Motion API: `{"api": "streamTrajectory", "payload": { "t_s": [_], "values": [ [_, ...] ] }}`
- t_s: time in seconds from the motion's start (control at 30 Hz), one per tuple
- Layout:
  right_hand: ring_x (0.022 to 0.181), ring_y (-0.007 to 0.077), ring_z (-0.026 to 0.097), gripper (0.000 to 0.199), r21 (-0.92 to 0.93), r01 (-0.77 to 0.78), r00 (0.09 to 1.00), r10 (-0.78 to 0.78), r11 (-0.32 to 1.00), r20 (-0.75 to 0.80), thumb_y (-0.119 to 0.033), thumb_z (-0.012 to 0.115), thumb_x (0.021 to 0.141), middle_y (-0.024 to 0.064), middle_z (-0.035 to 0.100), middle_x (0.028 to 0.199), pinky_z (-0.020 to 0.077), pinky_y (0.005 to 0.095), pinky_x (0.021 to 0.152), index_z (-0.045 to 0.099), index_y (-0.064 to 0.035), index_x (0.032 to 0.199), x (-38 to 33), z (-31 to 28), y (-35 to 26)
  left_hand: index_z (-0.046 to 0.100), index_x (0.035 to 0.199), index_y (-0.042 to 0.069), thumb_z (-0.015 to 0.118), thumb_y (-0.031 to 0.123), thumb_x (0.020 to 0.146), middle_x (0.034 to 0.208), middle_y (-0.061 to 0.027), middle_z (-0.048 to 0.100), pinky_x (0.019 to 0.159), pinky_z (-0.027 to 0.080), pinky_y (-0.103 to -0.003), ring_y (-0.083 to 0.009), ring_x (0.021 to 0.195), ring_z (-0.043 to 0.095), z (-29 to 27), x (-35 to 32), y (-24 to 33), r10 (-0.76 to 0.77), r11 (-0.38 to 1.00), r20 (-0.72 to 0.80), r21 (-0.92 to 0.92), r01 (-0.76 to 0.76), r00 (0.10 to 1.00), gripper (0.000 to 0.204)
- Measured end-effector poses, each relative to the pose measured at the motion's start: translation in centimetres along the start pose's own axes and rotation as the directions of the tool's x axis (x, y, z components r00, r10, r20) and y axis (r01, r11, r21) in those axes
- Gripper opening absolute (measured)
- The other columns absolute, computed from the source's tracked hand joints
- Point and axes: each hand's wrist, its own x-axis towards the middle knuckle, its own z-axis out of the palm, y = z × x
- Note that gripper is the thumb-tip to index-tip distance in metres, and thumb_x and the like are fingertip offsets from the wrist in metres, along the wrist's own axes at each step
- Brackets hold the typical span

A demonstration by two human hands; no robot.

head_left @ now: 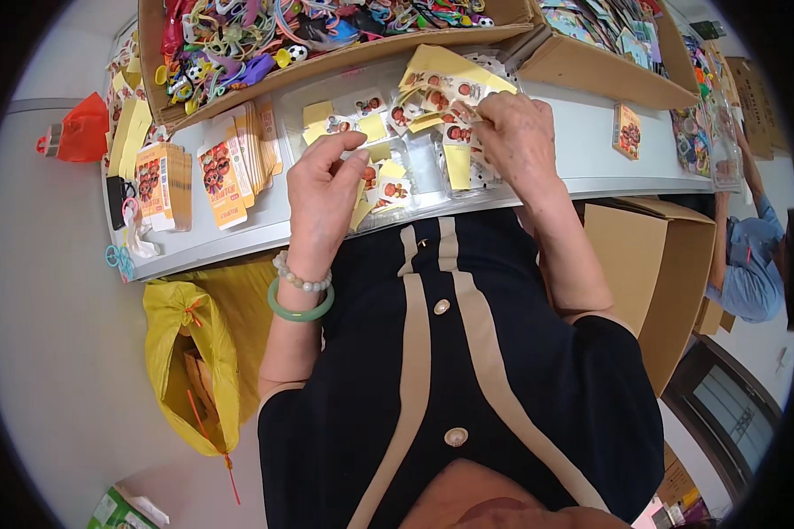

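Note:
My left hand is over the left part of a clear plastic tray. Its thumb and forefinger are apart with nothing seen between them. Beside its fingertips lie small white stickers with cartoon figures and yellow paper pieces. My right hand is closed in a pinch over the tray's right part, on a small cartoon sticker whose edge its fingers partly hide. More cartoon stickers with yellow backing are heaped just beyond it.
A carton of colourful small toys stands at the back, with a carton of cards right of it. Orange printed card packs are stacked at left. A yellow sack hangs below the table. Another person is at far right.

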Motion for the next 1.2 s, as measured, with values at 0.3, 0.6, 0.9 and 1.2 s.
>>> {"api": "streamTrajectory", "payload": {
  "t_s": [0.3,0.6,0.9,1.2],
  "values": [
    [0.066,0.0059,0.052,0.005,0.844,-0.416,0.901,0.278,0.339,0.333,-0.004,0.056,0.079,-0.0024,0.058,0.074,0.0409,0.0211,0.06,0.061,-0.0032,0.08,1.7,-3.8,1.4,0.064,0.091,-0.004,0.062,0.01,0.083,0.068,-0.0034,0.061,0.061,0.044,-0.023,-0.009,0.064,0.052,0.1,-0.8,1.9,-0.069,0.987,0.443,0.158,-0.002,0.894,0.016],
    [0.062,0.0064,0.054,0.01,0.817,-0.116,0.992,0.025,0.565,0.124,-0.004,0.054,0.082,0.0001,0.057,0.075,0.0418,0.0215,0.051,0.061,-0.0009,0.089,3.4,-3.6,-5.2,0.056,0.116,0.002,0.065,0.015,0.084,0.098,-0.0037,0.061,0.069,0.046,-0.022,-0.008,0.082,0.056,0.8,0.1,4.0,0.265,0.951,0.115,-0.198,-0.239,0.958,0.035],
    [0.063,0.006,0.054,0.007,0.562,0.098,0.976,0.033,0.821,-0.217,-0.009,0.058,0.082,0.0018,0.058,0.074,0.0431,0.024,0.053,0.059,-0.0039,0.085,7.1,0.0,-5.5,0.06,0.104,-0.004,0.057,0.008,0.089,0.095,-0.0089,0.066,0.07,0.053,-0.025,-0.0132,0.08,0.064,-1.3,-0.1,1.6,-0.136,0.79,0.191,-0.572,0.222,0.972,0.019],
    [0.061,0.0048,0.054,0.009,0.937,-0.317,0.903,-0.255,0.149,0.346,-0.006,0.059,0.081,0.0016,0.063,0.088,0.0436,0.0201,0.05,0.056,-0.0018,0.074,4.7,-0.6,-9.8,0.058,0.106,0.001,0.06,0.013,0.089,0.098,-0.0062,0.064,0.077,0.051,-0.028,-0.0137,0.086,0.061,-1.0,0.7,0.8,-0.038,0.619,-0.035,-0.786,-0.004,0.999,0.021]
  ]
}}
